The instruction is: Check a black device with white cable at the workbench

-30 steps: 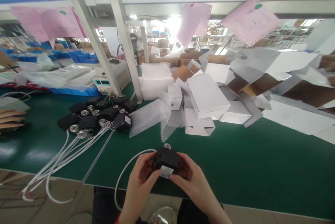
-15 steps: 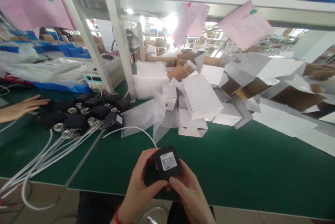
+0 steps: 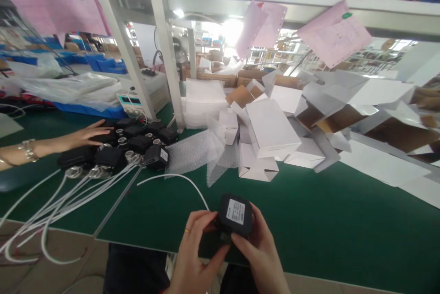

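Observation:
Between my two hands, near the front edge of the table, is a motorized valve [image 3: 236, 214] with a black housing and a white printed label facing up. My right hand [image 3: 263, 246] grips its right side, thumb along the lower edge. On the opposite side, my left hand [image 3: 197, 248] has its fingers against the housing and its thumb below; a ring shows on one finger. A white cable [image 3: 185, 177] runs from the valve's left side and curves over the table. The underside of the valve is hidden.
Several similar black valves [image 3: 110, 159] with metal fittings and white cables crowd the left; a co-worker's hand [image 3: 85, 137] touches one. Bubble wrap [image 3: 195, 149] lies behind the cable. White boxes [image 3: 273, 129] are heaped at the back right. A metal shelf post [image 3: 167, 51] stands behind.
The held valve has turned and shifted slightly right in my hands, and the left fingers have changed their hold. The co-worker's hand has moved right onto the group of valves.

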A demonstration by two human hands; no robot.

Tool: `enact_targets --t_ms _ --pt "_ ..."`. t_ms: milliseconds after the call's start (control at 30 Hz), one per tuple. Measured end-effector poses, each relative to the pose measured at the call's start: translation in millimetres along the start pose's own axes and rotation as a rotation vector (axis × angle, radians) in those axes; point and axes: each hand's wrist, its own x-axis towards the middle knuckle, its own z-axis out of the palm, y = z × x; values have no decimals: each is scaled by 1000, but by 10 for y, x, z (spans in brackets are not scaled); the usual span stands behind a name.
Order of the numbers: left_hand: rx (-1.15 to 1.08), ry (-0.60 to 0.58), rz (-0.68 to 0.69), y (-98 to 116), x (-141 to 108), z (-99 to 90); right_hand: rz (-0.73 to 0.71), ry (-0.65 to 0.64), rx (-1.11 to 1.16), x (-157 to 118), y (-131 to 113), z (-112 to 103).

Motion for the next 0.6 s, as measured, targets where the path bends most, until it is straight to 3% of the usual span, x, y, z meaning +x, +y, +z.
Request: enact_targets --t_ms 100,167,233,300,467,600 --pt "-203 -13 -157 12 45 -34 82 -92 25 43 -114 -126" --pt "-252 -87 -260 27 144 -81 117 -200 3 79 -171 -172" --pt "-306 -175 -352 43 257 -119 88 -259 -80 111 -209 -191" --pt "-333 -199 -375 54 336 -121 -20 -239 -235 121 -218 -192" --pt "31 62 -127 37 234 54 -351 -100 -608 -1 -101 -87" --pt "253 173 2 32 7 195 -323 -98 -630 -109 -77 82"
